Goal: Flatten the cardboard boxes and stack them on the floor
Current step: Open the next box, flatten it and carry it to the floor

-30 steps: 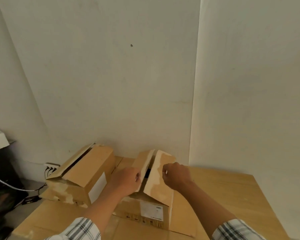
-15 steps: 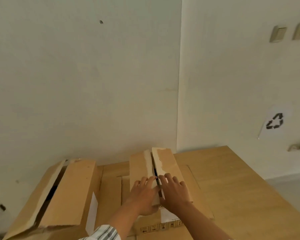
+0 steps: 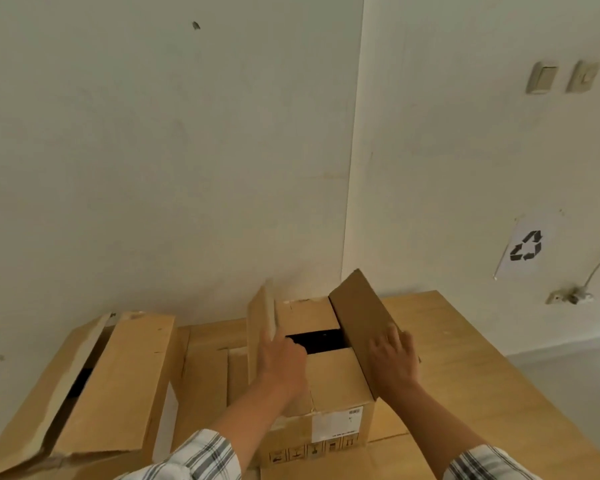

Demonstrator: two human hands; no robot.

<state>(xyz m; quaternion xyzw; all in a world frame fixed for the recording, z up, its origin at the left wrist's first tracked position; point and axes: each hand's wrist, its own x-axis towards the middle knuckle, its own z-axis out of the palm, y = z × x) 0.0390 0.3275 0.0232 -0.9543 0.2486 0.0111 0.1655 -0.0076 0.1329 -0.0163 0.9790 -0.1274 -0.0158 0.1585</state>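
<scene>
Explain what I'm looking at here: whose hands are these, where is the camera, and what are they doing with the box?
There is no machine. A camera worn on a person's head looks forward and down at their two bare hands. The left hand grips the box's left top flap, lifted upright. The right hand presses flat on the right top flap, pushing it outward. Between them the open box shows two inner flaps and a dark gap. It rests on flat cardboard sheets. A second box, its top partly open, sits to the left. A recycling sign hangs on the wall.
</scene>
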